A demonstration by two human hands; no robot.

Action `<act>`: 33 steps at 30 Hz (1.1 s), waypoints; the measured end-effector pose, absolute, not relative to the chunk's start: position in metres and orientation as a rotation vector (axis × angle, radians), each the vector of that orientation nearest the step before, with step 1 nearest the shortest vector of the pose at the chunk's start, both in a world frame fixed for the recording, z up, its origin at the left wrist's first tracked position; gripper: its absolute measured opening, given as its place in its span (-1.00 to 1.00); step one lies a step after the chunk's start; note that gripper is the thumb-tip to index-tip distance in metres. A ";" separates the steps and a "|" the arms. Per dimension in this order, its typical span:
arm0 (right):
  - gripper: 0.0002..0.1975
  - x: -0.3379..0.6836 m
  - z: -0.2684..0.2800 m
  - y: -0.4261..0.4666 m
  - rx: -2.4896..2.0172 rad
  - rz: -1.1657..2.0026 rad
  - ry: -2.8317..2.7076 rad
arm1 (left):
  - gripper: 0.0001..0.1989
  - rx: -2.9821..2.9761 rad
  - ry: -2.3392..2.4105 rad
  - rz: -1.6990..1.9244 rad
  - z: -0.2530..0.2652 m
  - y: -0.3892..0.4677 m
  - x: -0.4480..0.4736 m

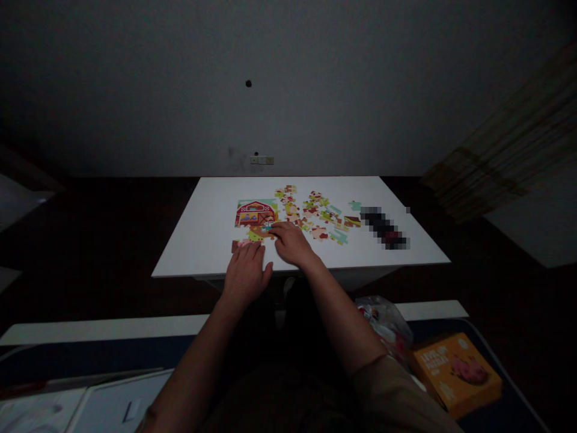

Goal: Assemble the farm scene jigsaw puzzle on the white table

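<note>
A partly joined jigsaw puzzle (252, 211) with a red barn lies on the white table (193, 240). My right hand (292, 243) reaches to its lower right edge, fingers bent and drawn together on a puzzle piece (267, 227) with blue and white on it. My left hand (246, 273) lies flat near the table's front edge, its fingers stretched forward and the thumb apart. Its fingertips touch or cover part of a strip of pink puzzle pieces (241, 244) just below the barn picture.
Several loose puzzle pieces (318, 207) spread to the right of the barn. Beyond them is a dark pixelated object (383, 227). On the bench beside me are an orange puzzle box (457, 373) and a clear plastic bag (387, 322). A wall (315, 120) stands behind the table.
</note>
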State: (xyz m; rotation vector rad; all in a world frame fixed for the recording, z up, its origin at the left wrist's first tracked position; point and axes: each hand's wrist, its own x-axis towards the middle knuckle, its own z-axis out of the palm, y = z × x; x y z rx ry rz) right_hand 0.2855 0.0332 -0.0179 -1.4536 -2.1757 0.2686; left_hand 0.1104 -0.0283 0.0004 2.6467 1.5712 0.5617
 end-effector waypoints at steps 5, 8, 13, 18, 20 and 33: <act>-0.57 0.285 -0.017 0.033 -1.483 0.271 -2.186 | -0.64 2.618 1.528 0.593 -0.004 -0.024 0.111; -0.57 0.285 -0.018 0.033 -1.475 0.266 -2.184 | -0.62 2.589 1.529 0.612 -0.008 -0.022 0.112; -0.59 0.285 -0.018 0.034 -1.465 0.264 -2.185 | -0.54 2.589 1.539 0.612 -0.013 -0.021 0.111; -0.59 0.283 -0.019 0.033 -1.460 0.266 -2.176 | -0.53 2.617 1.547 0.584 -0.014 -0.023 0.110; -0.58 0.282 -0.020 0.033 -1.440 0.278 -2.167 | -0.52 2.624 1.552 0.571 -0.015 -0.024 0.109; -0.60 0.332 -0.015 0.072 -1.769 0.087 -1.993 | -0.48 2.585 1.586 0.629 -0.015 -0.030 0.096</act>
